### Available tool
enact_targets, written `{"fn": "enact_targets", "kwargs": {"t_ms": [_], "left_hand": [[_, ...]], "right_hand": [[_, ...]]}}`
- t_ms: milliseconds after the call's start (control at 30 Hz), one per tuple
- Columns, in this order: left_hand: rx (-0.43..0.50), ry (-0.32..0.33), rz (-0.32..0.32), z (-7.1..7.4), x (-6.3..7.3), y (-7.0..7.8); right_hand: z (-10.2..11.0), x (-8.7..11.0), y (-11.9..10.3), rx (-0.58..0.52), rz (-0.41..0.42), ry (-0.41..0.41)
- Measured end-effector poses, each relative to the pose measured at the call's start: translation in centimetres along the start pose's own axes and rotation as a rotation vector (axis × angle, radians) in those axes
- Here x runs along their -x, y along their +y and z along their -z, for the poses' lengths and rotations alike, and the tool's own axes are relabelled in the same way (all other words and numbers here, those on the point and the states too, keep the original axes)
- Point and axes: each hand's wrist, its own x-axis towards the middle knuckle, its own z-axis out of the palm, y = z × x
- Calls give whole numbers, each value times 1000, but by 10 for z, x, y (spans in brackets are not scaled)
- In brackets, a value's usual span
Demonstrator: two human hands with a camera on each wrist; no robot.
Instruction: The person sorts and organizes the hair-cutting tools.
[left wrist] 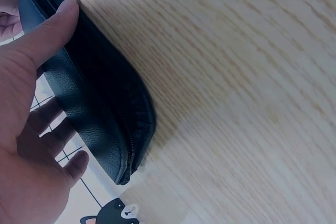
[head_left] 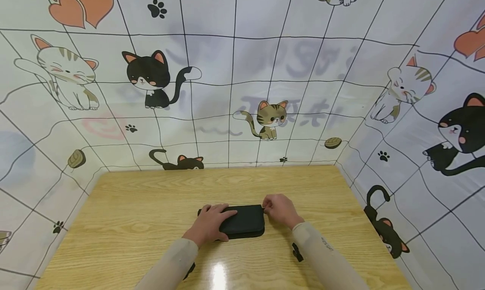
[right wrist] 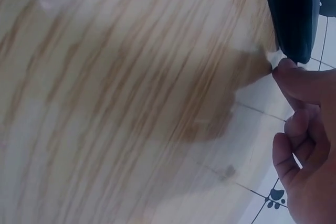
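Observation:
A black zip wallet with a leather-like surface lies flat on the wooden table. Its zipper runs along the edge and shows in the left wrist view. My left hand holds the wallet's left end, the thumb against the near edge and the fingers spread over the top. At the far right corner my right hand pinches a small dark tab, apparently the zipper pull, mostly hidden by the fingertips. In the right wrist view this pinch sits right at the end of the wallet.
The wooden table extends around the wallet on all sides. White cloth walls with a black grid and cartoon cats stand behind it and at both sides. Dark straps hang by both forearms.

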Motion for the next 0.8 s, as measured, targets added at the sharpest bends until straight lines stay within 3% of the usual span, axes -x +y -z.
{"fn": "enact_targets", "kwargs": {"t_ms": [200,800], "left_hand": [[-7,-1,5,0,0,0],[-27,-9,-5,3,2,2]], "right_hand": [[2,2,0,37,40,-9],[0,7,4,140,156,84]]}}
